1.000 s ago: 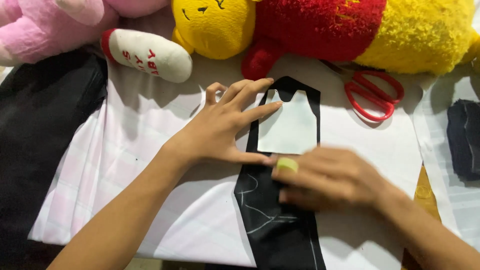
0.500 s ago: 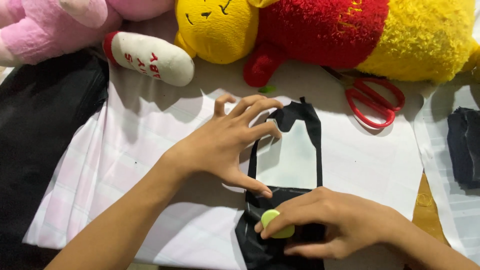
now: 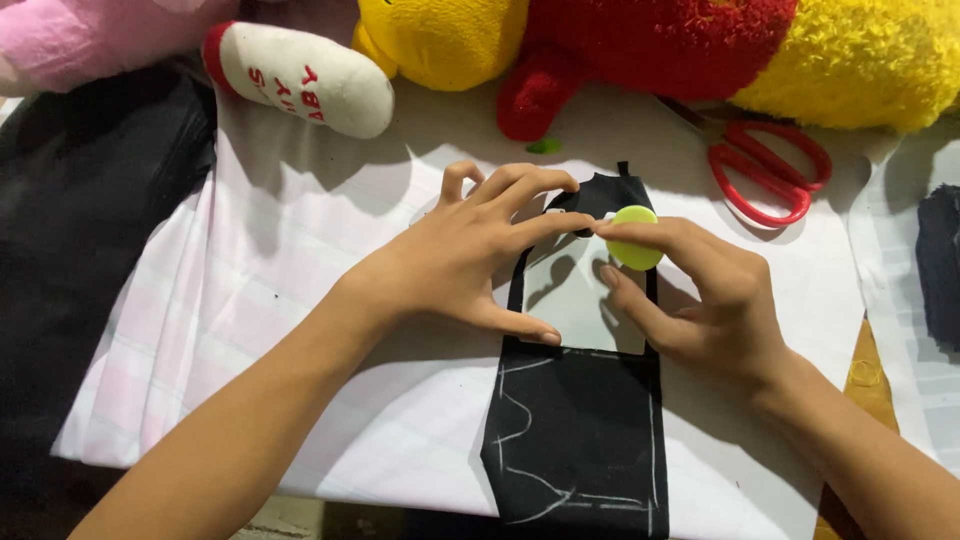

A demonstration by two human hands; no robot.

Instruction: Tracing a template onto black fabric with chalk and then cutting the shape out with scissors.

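A strip of black fabric (image 3: pixel 580 440) is laid lengthwise on a pale checked cloth (image 3: pixel 290 290), running from frame centre down to 6 o'clock; white chalk lines (image 3: pixel 520 430) are drawn on its lower half. A pale paper template (image 3: pixel 575 300) is set on the strip's upper half. The left hand (image 3: pixel 450 260) is spread wide, nothing gripped: fingertips are pressed on the template's top edge, thumb on its lower left corner. The right hand (image 3: pixel 710 295) comes in from 4 o'clock, partly curled; a round yellow-green chalk disc (image 3: pixel 636 240) is pinched between thumb and forefinger at the template's upper right corner, touching or just above the fabric, cannot tell which. Red-handled scissors (image 3: pixel 765 175) are lying at 2 o'clock from the hands, well apart. A yellow and red plush toy (image 3: pixel 640 40) is set along 12 o'clock, a pink plush toy (image 3: pixel 90 45) with a white foot (image 3: pixel 300 80) at 11 o'clock. Dark cloth (image 3: pixel 70 230) is seen at 9 o'clock, another dark piece (image 3: pixel 940 265) at 3 o'clock.
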